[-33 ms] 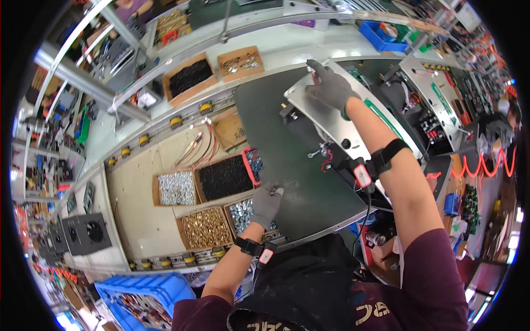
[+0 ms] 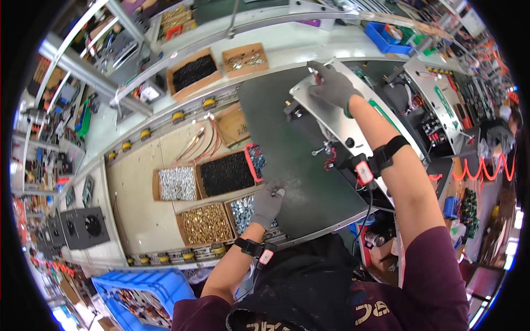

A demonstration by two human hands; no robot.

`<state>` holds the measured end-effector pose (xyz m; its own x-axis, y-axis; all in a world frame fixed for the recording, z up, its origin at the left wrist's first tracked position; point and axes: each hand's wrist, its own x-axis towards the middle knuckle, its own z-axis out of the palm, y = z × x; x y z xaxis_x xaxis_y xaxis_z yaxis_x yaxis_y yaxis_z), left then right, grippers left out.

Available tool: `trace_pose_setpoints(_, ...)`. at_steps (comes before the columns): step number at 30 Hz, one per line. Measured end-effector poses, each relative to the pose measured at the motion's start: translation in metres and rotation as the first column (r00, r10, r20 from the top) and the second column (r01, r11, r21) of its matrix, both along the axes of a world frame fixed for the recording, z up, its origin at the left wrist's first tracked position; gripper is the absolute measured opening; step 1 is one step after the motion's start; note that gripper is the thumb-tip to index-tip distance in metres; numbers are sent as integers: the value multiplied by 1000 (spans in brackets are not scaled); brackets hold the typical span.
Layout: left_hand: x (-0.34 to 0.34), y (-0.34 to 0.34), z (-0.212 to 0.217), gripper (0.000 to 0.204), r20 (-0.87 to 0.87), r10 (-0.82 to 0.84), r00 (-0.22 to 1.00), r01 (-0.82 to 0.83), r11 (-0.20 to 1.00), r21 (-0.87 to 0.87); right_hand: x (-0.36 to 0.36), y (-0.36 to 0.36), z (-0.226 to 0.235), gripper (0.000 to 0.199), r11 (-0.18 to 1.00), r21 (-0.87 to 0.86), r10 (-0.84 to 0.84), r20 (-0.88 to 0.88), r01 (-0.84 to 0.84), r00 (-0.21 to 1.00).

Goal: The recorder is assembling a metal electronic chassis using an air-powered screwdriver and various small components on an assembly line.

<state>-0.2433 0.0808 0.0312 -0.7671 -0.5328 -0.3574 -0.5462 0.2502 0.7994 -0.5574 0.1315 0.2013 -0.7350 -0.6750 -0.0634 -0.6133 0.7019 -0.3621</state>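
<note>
My left hand (image 2: 268, 205), in a grey glove, rests at the left edge of the dark work mat (image 2: 292, 171). Its fingers are curled together, with a pale spot at the tips; what they hold, if anything, is too small to name. My right hand (image 2: 335, 88), also gloved, lies over the far left end of a silver metal panel (image 2: 338, 118) with black parts under it. Its fingers are bent around something small and reddish that I cannot make out. Just left of my left hand stand boxes of silver-blue fasteners (image 2: 242, 212) and brass-coloured fasteners (image 2: 205, 225).
Beyond those are boxes of black parts (image 2: 226, 175) and white-silver parts (image 2: 177, 183), and a red-edged bin (image 2: 255, 162). A second panel assembly (image 2: 436, 105) stands at right, near another person's gloved hand (image 2: 499, 138). A blue crate (image 2: 138, 281) sits lower left.
The bench and boxes have shifted slightly to the right in the picture. My right hand has drawn its outstretched finger in a little; my left hand has hardly moved.
</note>
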Motion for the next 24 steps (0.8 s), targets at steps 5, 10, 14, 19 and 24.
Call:
trace_pose_setpoints(5,50,4,-10,23,-119,73,990,-61,994,96,-5,-19,0,38,968,65,245,-14,-243,969)
trace_pose_setpoints(10,66,3,-24,31,-5,39,999,-39,999,14,-5,28,40,35,994,-36,93,-137,-99,986)
trace_pose_setpoints(14,61,-1,-25,40,255,-93,962,85,995,45,39,100,104,36,932,-311,163,-102,-187,981)
trace_pose_setpoints(19,49,-7,-15,41,422,-301,855,285,953,101,95,211,146,24,999,29,43,-36,-42,998)
trace_pose_setpoints(24,36,-17,-23,40,450,-437,779,438,893,107,125,291,113,12,993,75,99,-184,-86,978)
